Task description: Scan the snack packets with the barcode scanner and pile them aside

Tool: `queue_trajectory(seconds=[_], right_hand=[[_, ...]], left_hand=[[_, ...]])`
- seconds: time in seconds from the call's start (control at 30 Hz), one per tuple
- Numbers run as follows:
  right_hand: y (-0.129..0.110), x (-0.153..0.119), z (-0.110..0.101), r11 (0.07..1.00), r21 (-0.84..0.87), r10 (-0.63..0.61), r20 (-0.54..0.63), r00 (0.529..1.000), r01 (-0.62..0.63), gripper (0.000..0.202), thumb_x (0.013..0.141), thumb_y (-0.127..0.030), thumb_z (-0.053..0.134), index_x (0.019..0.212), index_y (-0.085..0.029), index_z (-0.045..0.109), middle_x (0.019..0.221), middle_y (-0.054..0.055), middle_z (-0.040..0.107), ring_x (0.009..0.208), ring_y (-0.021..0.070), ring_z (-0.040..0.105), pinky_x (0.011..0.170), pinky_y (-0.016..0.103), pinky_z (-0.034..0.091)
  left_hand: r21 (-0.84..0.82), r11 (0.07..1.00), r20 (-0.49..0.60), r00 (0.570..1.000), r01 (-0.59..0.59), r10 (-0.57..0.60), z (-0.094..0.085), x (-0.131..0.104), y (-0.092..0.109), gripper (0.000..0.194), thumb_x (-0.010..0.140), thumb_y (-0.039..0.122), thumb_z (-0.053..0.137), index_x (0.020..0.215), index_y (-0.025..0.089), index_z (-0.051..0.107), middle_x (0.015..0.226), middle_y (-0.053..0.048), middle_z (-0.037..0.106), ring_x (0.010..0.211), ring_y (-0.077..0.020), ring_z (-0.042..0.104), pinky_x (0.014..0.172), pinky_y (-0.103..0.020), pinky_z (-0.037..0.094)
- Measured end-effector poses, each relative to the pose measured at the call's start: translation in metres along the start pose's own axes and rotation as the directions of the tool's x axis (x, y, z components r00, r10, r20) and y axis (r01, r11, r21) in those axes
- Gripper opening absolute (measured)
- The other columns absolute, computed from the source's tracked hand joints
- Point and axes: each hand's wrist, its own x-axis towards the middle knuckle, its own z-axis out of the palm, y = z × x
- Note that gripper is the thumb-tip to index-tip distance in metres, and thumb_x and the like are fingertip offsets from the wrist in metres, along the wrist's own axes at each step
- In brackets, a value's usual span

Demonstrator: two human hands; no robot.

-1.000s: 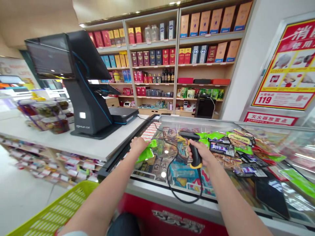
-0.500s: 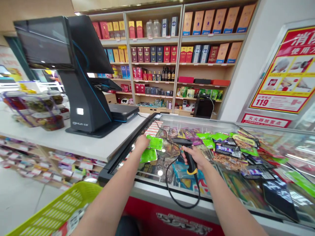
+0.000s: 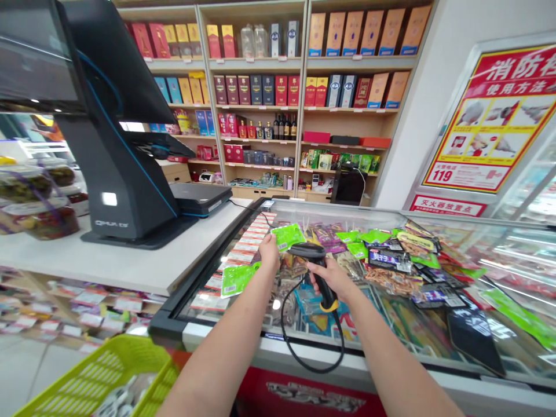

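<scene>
My left hand (image 3: 269,253) pinches a bright green snack packet (image 3: 289,236) by its left end, above the glass top of the chest. A second green packet (image 3: 236,281) lies on the glass to the left of that wrist, partly hidden by my forearm. My right hand (image 3: 333,277) is wrapped round the handle of a black barcode scanner (image 3: 307,250) with a yellow trim at its base. The scanner's head points left, just below and right of the held packet. Its black cable (image 3: 284,324) loops down over the chest's front edge.
Many snack packets (image 3: 391,259) lie piled on the glass at right, with a dark phone-like slab (image 3: 474,341) in front. A register terminal (image 3: 125,174) stands on the white counter (image 3: 143,263) at left. A yellow-green basket (image 3: 82,376) sits low at left. Shelves of boxes (image 3: 260,107) stand behind.
My left hand has brought one green packet right and up, close to the scanner head; the other packet now lies apart at left. The view has swung slightly right.
</scene>
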Motion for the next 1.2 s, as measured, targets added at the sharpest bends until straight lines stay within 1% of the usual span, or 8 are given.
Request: queue_trajectory(seconds=[0.2, 0.3, 0.57, 0.77, 0.9, 1.0, 1.1, 1.2], right_hand=[[-0.001, -0.002, 0.001, 0.998, -0.063, 0.003, 0.004, 1.0, -0.003, 0.037, 0.068, -0.049, 0.072, 0.073, -0.017, 0.054, 0.051, -0.004, 0.057, 0.038, 0.0101, 0.052, 0.038, 0.023, 0.047], [-0.001, -0.002, 0.001, 0.998, -0.07, 0.002, 0.015, 1.0, -0.001, 0.038, 0.068, -0.05, 0.071, 0.069, -0.018, 0.052, 0.05, -0.004, 0.057, 0.038, 0.0097, 0.051, 0.039, 0.023, 0.047], [0.0, -0.003, 0.002, 0.996, -0.082, 0.018, 0.02, 1.0, -0.017, 0.036, 0.069, -0.049, 0.07, 0.07, -0.018, 0.051, 0.052, -0.003, 0.056, 0.039, 0.01, 0.052, 0.039, 0.024, 0.047], [0.003, -0.002, 0.003, 0.997, -0.081, 0.02, 0.028, 0.999, -0.018, 0.039, 0.066, -0.05, 0.071, 0.063, -0.017, 0.052, 0.05, -0.003, 0.055, 0.038, 0.0097, 0.051, 0.039, 0.024, 0.047], [0.001, -0.002, 0.003, 0.996, -0.09, 0.022, 0.017, 1.0, -0.021, 0.04, 0.066, -0.051, 0.071, 0.059, -0.017, 0.052, 0.047, -0.003, 0.054, 0.037, 0.0094, 0.05, 0.038, 0.023, 0.046], [-0.001, -0.003, 0.004, 0.997, -0.065, 0.028, -0.007, 1.0, -0.029, 0.038, 0.065, -0.051, 0.071, 0.062, -0.017, 0.052, 0.047, -0.003, 0.055, 0.037, 0.0093, 0.05, 0.038, 0.022, 0.045], [-0.003, -0.002, 0.006, 0.999, -0.031, 0.03, -0.015, 0.999, -0.03, 0.038, 0.062, -0.05, 0.072, 0.066, -0.018, 0.053, 0.048, -0.004, 0.055, 0.037, 0.0097, 0.05, 0.037, 0.023, 0.045], [-0.004, -0.003, 0.005, 0.999, 0.0, 0.033, -0.03, 0.999, -0.033, 0.038, 0.063, -0.05, 0.072, 0.067, -0.018, 0.052, 0.047, -0.005, 0.054, 0.036, 0.0097, 0.05, 0.036, 0.023, 0.045]], left_hand=[[0.041, 0.996, 0.004, 0.996, -0.085, 0.085, -0.013, 0.0, -0.001, 0.036, 0.076, 0.053, 0.059, 0.067, 0.018, 0.054, 0.061, 0.004, 0.052, 0.064, -0.0124, 0.052, 0.065, -0.025, 0.043], [0.064, 0.995, -0.016, 0.996, -0.083, 0.084, -0.015, 0.003, -0.003, 0.035, 0.076, 0.051, 0.06, 0.067, 0.018, 0.054, 0.061, 0.004, 0.051, 0.067, -0.0132, 0.052, 0.067, -0.025, 0.043], [-0.071, 0.995, 0.01, 0.997, -0.07, 0.071, -0.015, 0.003, -0.001, 0.037, 0.067, 0.05, 0.069, 0.064, 0.017, 0.053, 0.061, 0.005, 0.048, 0.061, -0.0101, 0.044, 0.064, -0.023, 0.037], [-0.071, 0.996, -0.008, 0.998, -0.06, 0.06, -0.015, 0.0, 0.004, 0.035, 0.066, 0.045, 0.071, 0.059, 0.018, 0.05, 0.057, 0.006, 0.044, 0.061, -0.01, 0.042, 0.063, -0.023, 0.035], [-0.065, 0.996, 0.03, 0.998, -0.058, 0.06, -0.015, -0.002, 0.006, 0.038, 0.065, 0.048, 0.072, 0.058, 0.019, 0.048, 0.056, 0.005, 0.043, 0.064, -0.0124, 0.047, 0.063, -0.023, 0.036], [-0.055, 0.997, 0.005, 0.998, -0.055, 0.056, -0.015, 0.0, 0.004, 0.037, 0.065, 0.047, 0.071, 0.058, 0.018, 0.049, 0.056, 0.005, 0.044, 0.064, -0.0125, 0.048, 0.063, -0.024, 0.038], [-0.062, 0.998, -0.04, 0.999, -0.017, 0.014, -0.015, 0.003, 0.001, 0.03, 0.067, 0.041, 0.069, 0.06, 0.017, 0.052, 0.058, 0.004, 0.049, 0.061, -0.0113, 0.049, 0.062, -0.023, 0.04], [-0.125, 0.987, -0.018, 0.994, 0.104, -0.107, -0.011, 0.004, -0.001, 0.02, 0.066, 0.033, 0.068, 0.067, 0.016, 0.057, 0.06, 0.003, 0.055, 0.057, -0.0114, 0.052, 0.06, -0.024, 0.043]])
